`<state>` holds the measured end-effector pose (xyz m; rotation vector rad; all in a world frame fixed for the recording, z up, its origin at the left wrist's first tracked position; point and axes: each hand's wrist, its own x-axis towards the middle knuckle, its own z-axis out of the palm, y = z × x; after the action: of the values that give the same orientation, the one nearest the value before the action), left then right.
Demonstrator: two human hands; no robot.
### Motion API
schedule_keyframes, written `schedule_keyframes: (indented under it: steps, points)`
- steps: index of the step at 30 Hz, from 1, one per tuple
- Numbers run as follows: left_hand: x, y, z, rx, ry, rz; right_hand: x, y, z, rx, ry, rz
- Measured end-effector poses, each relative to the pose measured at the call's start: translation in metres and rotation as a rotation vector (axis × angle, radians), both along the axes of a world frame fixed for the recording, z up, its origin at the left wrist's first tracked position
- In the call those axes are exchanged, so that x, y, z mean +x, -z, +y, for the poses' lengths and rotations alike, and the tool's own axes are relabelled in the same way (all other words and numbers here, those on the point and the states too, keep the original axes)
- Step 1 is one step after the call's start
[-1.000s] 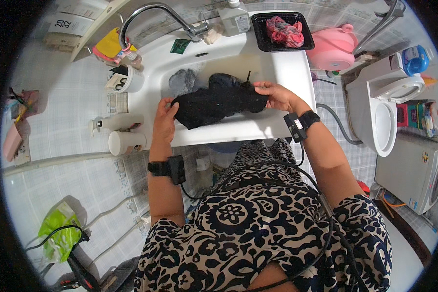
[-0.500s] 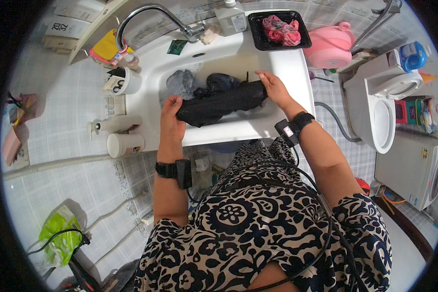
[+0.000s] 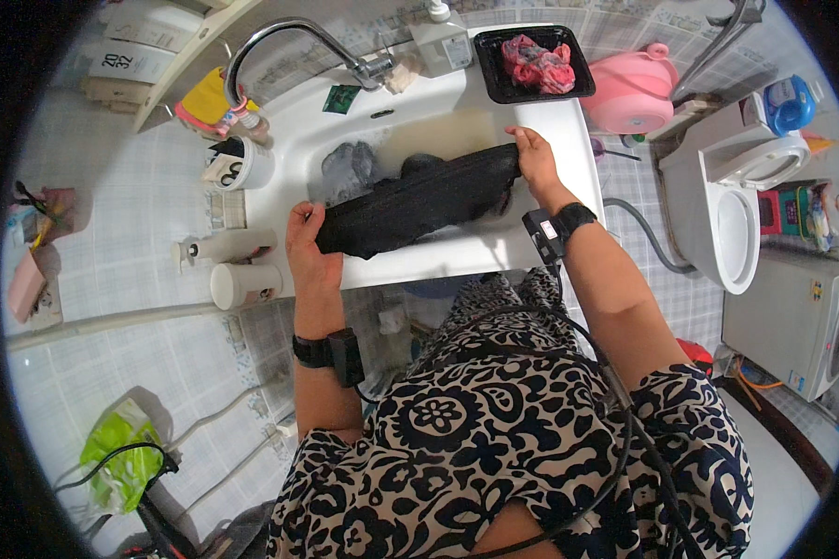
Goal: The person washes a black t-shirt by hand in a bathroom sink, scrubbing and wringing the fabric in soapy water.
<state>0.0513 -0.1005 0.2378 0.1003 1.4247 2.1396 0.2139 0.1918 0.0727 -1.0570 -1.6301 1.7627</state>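
A black cloth garment [image 3: 419, 207] is stretched between my hands over the white sink [image 3: 294, 168]. My left hand [image 3: 309, 244] grips its left end near the front rim. At the other end, my right hand [image 3: 537, 164] is closed on the upper right corner. Beneath and behind the cloth lies cloudy water [image 3: 438, 135] with a soaked grey cloth [image 3: 347, 170] at the left. Another dark wet bundle [image 3: 423, 165] shows partly behind the garment, which hides the rest of it.
A curved chrome faucet [image 3: 294, 26] rises behind the sink. A black tray [image 3: 534, 93] with red and pink wet cloth stands on the right ledge, beside a white bottle [image 3: 444, 42]. White tubs [image 3: 244, 284] line the left; a toilet [image 3: 735, 228] stands at the right.
My hands have moved farther apart, the left one shifting left and slightly down. The black garment is drawn out wider and flatter, covering more of the dark bundle.
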Motion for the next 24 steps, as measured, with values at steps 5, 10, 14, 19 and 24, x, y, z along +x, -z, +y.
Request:
schedule_keyframes:
  steps: [5,10,14,19,24]
  points:
    - [-0.012,-0.005,-0.012,-0.080,0.115,0.027,0.011,-0.056,-0.002,-0.147,-0.250,0.109]
    - [-0.016,0.005,-0.015,-0.238,0.198,0.176,0.018,-0.088,-0.002,-0.092,-0.467,0.102]
    - [-0.010,-0.003,-0.005,-0.602,0.391,0.615,0.025,-0.082,0.000,-0.029,-0.632,0.061]
    - [-0.021,0.015,-0.006,-1.045,0.566,0.880,0.032,-0.079,0.008,0.565,-0.654,-0.322]
    - [-0.039,0.005,-0.009,-0.925,0.364,0.702,0.027,-0.100,0.010,0.447,-0.598,-0.222]
